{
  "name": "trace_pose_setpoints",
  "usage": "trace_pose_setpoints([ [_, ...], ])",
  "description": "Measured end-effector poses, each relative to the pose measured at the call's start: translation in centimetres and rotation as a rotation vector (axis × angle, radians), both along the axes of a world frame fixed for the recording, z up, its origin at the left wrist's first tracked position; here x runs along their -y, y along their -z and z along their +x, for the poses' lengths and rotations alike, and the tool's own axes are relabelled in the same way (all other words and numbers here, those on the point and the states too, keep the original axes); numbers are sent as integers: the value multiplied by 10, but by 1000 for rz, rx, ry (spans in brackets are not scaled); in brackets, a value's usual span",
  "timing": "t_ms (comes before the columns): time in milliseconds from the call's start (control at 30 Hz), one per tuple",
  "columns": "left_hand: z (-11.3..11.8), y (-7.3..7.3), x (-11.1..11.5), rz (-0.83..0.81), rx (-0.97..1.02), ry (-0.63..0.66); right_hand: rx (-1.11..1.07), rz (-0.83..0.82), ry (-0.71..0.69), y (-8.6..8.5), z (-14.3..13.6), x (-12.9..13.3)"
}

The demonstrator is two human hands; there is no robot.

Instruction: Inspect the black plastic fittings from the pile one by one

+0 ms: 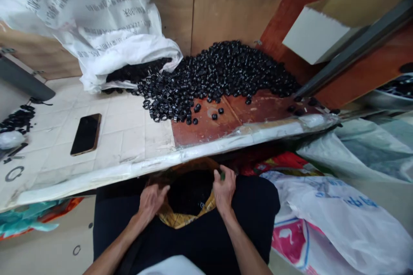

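A yellow printed bag (179, 220) sits between my thighs below the table edge, its mouth spread wide. My left hand (153, 201) grips the bag's rim on the left, the thumb lying toward the opening. On the opposite side my right hand (225, 188) has its fingers curled around the rim, with a small green patch showing between them. Inside, the bag is dark, and its contents are hard to make out. Beyond the edge, on the tabletop, lies a big heap of small black rings (238, 68), some of them loose at the front.
A white woven sack (112, 13) spills black pieces at the back left. A phone (86, 134) lies on the table. The taped table edge (206, 147) crosses above my lap. To the right are white plastic bags (342, 215), a grey post (351, 47) and a cardboard box (318, 34).
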State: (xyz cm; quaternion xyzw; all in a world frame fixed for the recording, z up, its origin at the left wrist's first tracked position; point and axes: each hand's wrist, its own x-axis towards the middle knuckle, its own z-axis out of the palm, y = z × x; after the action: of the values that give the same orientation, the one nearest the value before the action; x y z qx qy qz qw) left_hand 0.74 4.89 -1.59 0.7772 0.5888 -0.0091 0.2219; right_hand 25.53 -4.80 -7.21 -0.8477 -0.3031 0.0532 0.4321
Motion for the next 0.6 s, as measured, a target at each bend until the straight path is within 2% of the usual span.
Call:
trace_pose_setpoints([
  [67,-7,-29,12,-94,259,287,117,303,-133,-32,-7,11],
  [100,-10,-48,14,-121,375,427,156,373,-189,-52,-6,12],
  [133,-10,-67,12,-119,453,507,193,425,-231,-74,-3,10],
  [167,-9,-87,4,-80,494,508,238,468,-275,-95,3,3],
  [233,1,-119,-24,38,507,413,271,459,-375,-132,21,-25],
  [300,17,-137,-62,197,504,281,203,317,-488,-155,39,-65],
  [367,38,-139,-100,234,464,250,138,146,-590,-163,50,-105],
  [433,61,-132,-130,251,450,266,150,16,-660,-161,53,-137],
  [500,81,-123,-150,297,415,338,218,-48,-687,-154,49,-159],
  [600,97,-110,-163,337,339,380,287,-57,-672,-143,41,-172],
])
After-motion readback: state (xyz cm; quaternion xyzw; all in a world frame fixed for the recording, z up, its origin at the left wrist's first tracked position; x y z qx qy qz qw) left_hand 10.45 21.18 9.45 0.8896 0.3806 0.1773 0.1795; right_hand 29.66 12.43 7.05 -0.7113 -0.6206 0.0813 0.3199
